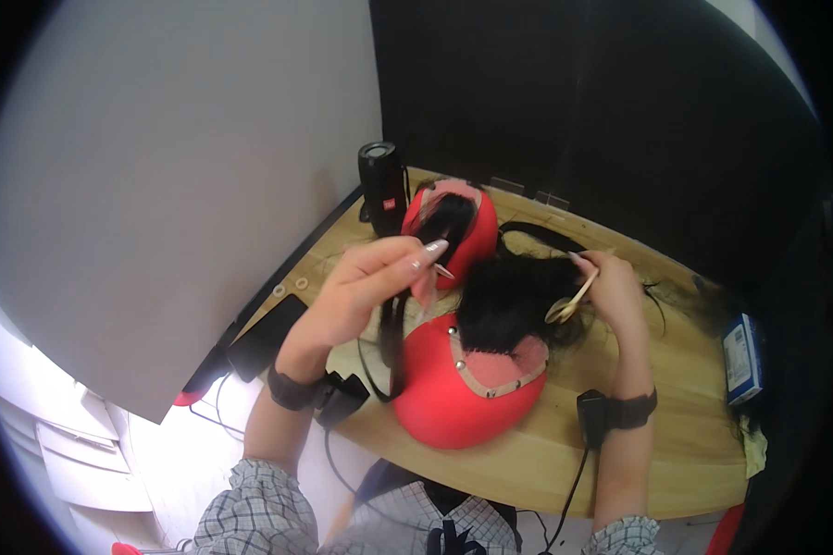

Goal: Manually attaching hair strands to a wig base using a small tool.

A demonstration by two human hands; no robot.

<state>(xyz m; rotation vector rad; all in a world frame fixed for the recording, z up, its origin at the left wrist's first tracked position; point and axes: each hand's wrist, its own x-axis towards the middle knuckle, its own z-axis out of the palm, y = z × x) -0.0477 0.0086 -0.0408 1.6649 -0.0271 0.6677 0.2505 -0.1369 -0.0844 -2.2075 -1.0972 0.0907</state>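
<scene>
head view: wooden table (657, 444) against black wall (620, 111).

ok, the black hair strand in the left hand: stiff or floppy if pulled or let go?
Likely floppy: the strand hangs limp below the left hand. Probably very light, as pinched fingers alone carry it. It may slip or tangle, since loose hair lies spread over the red head form near the right hand.
</scene>
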